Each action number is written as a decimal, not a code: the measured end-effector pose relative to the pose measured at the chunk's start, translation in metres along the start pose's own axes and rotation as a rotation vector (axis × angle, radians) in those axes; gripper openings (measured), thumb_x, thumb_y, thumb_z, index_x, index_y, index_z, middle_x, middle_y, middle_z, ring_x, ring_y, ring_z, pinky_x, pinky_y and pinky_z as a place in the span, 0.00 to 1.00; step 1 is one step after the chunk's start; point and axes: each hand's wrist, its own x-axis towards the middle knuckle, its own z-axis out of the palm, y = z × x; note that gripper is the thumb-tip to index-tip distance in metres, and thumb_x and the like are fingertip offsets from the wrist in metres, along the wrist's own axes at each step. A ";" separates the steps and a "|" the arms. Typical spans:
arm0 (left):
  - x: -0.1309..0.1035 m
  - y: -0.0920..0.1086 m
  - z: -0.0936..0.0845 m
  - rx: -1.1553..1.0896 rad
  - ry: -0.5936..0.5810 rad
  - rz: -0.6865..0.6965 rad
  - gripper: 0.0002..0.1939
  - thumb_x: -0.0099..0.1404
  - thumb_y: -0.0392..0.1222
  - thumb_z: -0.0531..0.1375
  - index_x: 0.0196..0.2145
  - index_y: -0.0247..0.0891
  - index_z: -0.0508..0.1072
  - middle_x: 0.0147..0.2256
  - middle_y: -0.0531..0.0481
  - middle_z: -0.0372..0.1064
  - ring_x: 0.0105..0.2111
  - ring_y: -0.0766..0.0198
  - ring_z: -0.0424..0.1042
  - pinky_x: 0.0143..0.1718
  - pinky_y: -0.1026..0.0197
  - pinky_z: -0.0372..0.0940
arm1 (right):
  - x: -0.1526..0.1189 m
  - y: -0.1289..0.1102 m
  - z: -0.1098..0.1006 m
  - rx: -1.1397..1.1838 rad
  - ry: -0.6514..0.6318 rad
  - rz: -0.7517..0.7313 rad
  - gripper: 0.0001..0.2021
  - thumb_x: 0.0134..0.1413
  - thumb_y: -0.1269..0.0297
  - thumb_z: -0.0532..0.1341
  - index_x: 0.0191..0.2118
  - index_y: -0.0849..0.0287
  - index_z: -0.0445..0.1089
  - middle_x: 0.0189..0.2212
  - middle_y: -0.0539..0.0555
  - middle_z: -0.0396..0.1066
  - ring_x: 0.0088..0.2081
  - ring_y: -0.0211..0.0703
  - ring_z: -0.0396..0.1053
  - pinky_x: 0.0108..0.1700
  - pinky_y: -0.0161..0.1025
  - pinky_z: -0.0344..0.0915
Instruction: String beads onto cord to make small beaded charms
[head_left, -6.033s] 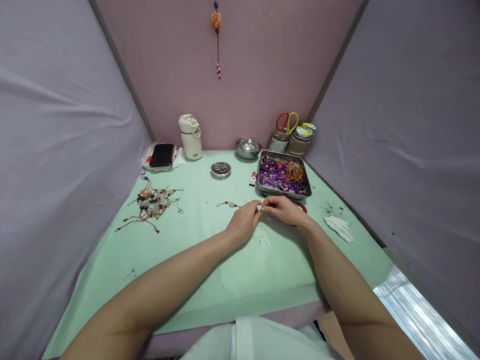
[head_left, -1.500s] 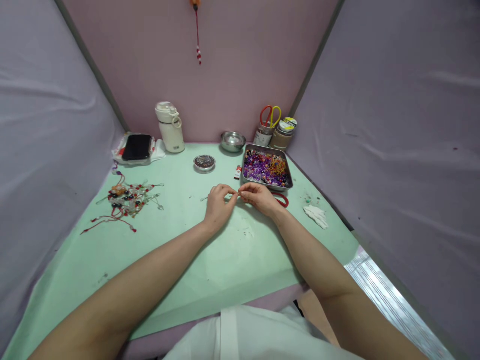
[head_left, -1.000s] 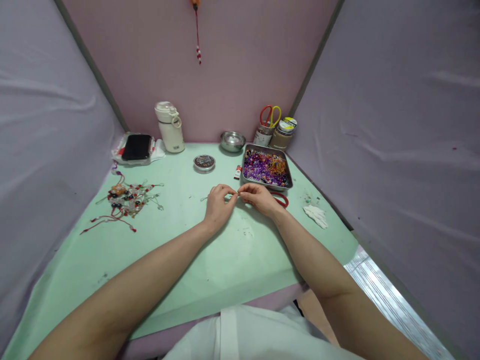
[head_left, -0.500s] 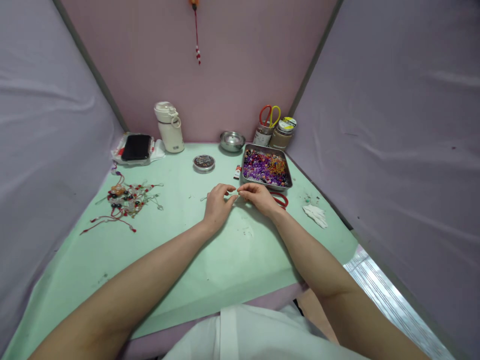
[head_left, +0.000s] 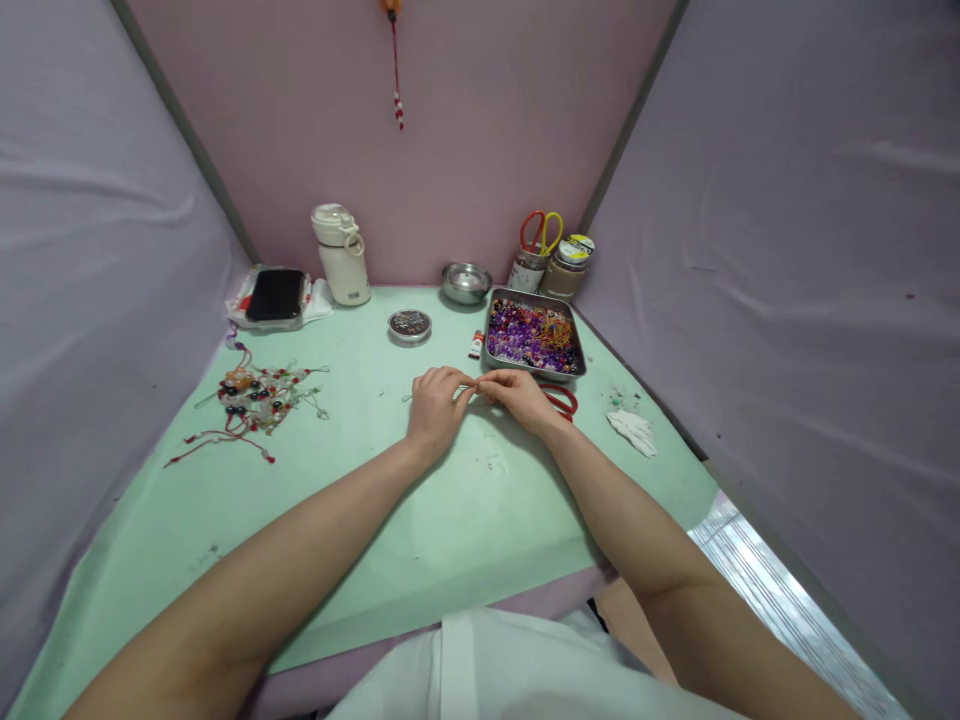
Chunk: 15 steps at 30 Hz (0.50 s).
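Over the middle of the green tabletop, my left hand (head_left: 439,408) pinches a thin pale cord (head_left: 407,398), whose looped end sticks out on the hand's left side. Fingertip to fingertip with it, my right hand (head_left: 517,397) is closed in a pinch too, at the other end of the cord. Whatever else is between the fingertips is too small to make out. Red-handled scissors (head_left: 562,400) lie partly hidden behind my right hand. Just beyond stands a metal tray (head_left: 534,374) of purple and dark beads with a tangle of orange-yellow cord.
Beaded strings (head_left: 251,395) lie in a heap on the left. Along the back are a black phone (head_left: 278,295), a white bottle (head_left: 345,265), a round tin (head_left: 409,327), a steel bowl (head_left: 466,284) and jars (head_left: 568,272). Crumpled white tissue (head_left: 632,432) lies at right.
The fingertips of both hands have come together, closing the small gap between them. The left fingers have closed more tightly. Everything on the table stays in place.
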 end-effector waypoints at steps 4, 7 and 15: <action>0.001 -0.001 0.000 -0.020 0.030 -0.012 0.02 0.64 0.38 0.60 0.33 0.41 0.73 0.36 0.50 0.74 0.39 0.58 0.69 0.43 0.56 0.56 | -0.001 -0.003 -0.001 -0.010 0.003 -0.019 0.11 0.47 0.58 0.64 0.34 0.59 0.76 0.21 0.47 0.65 0.25 0.34 0.57 0.30 0.37 0.53; 0.001 -0.001 0.000 -0.026 0.038 -0.020 0.02 0.64 0.38 0.61 0.32 0.40 0.74 0.36 0.51 0.74 0.39 0.59 0.69 0.43 0.56 0.56 | -0.002 -0.005 -0.001 -0.029 -0.002 -0.028 0.11 0.46 0.58 0.65 0.33 0.60 0.75 0.23 0.48 0.67 0.26 0.35 0.58 0.31 0.37 0.54; 0.001 -0.003 0.001 0.003 0.012 -0.004 0.03 0.65 0.39 0.60 0.32 0.41 0.74 0.34 0.52 0.75 0.38 0.60 0.69 0.42 0.56 0.55 | -0.004 -0.006 0.002 -0.044 -0.024 -0.012 0.11 0.45 0.57 0.65 0.30 0.60 0.74 0.25 0.49 0.67 0.26 0.34 0.58 0.32 0.37 0.55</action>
